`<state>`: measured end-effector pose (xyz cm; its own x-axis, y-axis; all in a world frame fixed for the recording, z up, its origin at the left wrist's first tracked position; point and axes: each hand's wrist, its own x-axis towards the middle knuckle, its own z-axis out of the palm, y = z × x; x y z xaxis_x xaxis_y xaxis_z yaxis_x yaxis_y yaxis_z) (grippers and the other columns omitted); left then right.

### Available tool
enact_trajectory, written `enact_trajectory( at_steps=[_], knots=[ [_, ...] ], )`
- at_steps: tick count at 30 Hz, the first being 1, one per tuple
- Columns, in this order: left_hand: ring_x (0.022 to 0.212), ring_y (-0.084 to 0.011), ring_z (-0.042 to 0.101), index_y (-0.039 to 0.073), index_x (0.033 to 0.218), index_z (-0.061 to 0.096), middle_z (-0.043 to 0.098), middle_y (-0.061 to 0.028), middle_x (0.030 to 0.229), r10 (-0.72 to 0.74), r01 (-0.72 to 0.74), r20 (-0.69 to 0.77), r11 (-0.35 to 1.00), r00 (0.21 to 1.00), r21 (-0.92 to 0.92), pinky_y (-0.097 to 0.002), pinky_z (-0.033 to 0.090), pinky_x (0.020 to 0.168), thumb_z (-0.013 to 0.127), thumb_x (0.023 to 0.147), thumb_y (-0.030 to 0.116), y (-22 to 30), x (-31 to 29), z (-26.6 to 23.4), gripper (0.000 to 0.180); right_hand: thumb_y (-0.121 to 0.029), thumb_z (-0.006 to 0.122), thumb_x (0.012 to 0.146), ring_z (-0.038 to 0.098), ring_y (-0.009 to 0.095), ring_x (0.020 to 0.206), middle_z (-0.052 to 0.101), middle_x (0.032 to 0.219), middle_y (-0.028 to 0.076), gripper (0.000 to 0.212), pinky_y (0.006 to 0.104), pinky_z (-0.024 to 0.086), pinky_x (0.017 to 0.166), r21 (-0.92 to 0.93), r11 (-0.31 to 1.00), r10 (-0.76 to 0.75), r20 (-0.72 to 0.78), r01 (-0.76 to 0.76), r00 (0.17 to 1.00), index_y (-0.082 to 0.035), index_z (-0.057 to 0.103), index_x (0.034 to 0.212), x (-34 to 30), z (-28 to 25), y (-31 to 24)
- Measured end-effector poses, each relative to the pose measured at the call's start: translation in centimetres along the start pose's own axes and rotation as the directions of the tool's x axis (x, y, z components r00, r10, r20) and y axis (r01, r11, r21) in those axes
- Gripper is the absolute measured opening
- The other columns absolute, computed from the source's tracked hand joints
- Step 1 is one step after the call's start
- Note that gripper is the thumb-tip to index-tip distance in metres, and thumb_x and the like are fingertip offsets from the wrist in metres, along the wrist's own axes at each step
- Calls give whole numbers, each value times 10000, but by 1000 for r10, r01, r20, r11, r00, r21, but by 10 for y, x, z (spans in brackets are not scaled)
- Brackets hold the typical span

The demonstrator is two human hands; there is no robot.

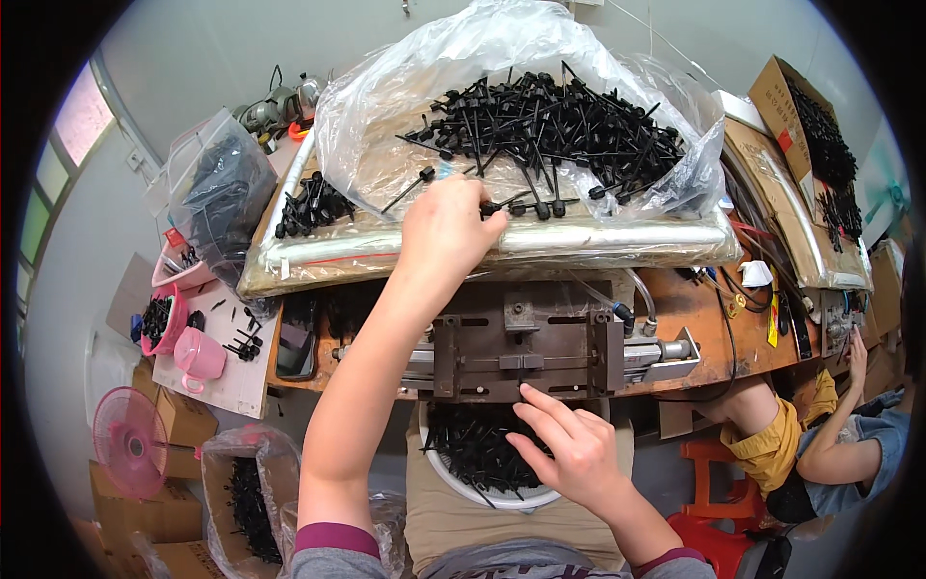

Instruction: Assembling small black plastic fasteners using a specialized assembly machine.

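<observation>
My left hand (449,227) reaches over the front edge of a plastic-wrapped tray (386,249). Its fingers are curled closed among black stemmed parts (540,125) with knob-like ends. One such part (492,206) shows beside the thumb; whatever the fingertips grip is hidden. Nearer to me, my right hand (574,449) is open, thumb and fingers apart. Its index fingertip is at the front middle of a dark metal fixture (482,372), by a small dark piece I cannot make out. Below it, a white basin (434,463) on my lap holds many black parts.
Clear plastic sheeting (376,96) rises behind the heap. Pneumatic cylinders (651,357) flank the fixture. At left are a phone (296,338), a pink mug (200,355) and a pink fan (130,439). A co-worker's arm (839,439) and a red stool (714,502) are at right.
</observation>
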<state>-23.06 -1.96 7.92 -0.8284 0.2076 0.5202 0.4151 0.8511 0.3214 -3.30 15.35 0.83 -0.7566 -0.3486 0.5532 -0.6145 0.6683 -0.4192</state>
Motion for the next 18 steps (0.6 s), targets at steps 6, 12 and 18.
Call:
enact_trajectory(
  at_steps=[6, 12, 18],
  knots=[
    [825, -183, 700, -33, 1000, 715, 692, -108, 978, 17, -41, -104, 972, 994, -233, -296, 608, 718, 761, 773, 18, 2, -15, -30, 237, -120, 797, 748, 636, 176, 608, 706, 1083, 138, 264, 260, 478, 540, 179, 984, 30, -93, -13, 995, -10, 704, 970, 0, -7, -6],
    [916, -143, 677, -29, 1026, 721, 686, -95, 1025, 39, -148, -203, 819, 978, -555, -269, 598, 778, 774, 771, -11, 40, -53, -49, 261, -3, 798, 737, 711, 212, 780, 699, 1086, 179, 297, 291, 582, 670, 285, 957, 130, -251, -55, 959, 26, 689, 1011, 9, -9, -9],
    [1004, -232, 674, -66, 1092, 681, 615, -178, 1185, -31, 64, 56, 425, 998, -903, -308, 616, 828, 721, 760, -149, 85, -143, -37, 345, -41, 877, 674, 692, 280, 814, 675, 960, 160, 597, 322, 585, 674, 174, 972, -42, -535, 158, 844, 15, 558, 1176, 14, -2, -3]
  ],
)
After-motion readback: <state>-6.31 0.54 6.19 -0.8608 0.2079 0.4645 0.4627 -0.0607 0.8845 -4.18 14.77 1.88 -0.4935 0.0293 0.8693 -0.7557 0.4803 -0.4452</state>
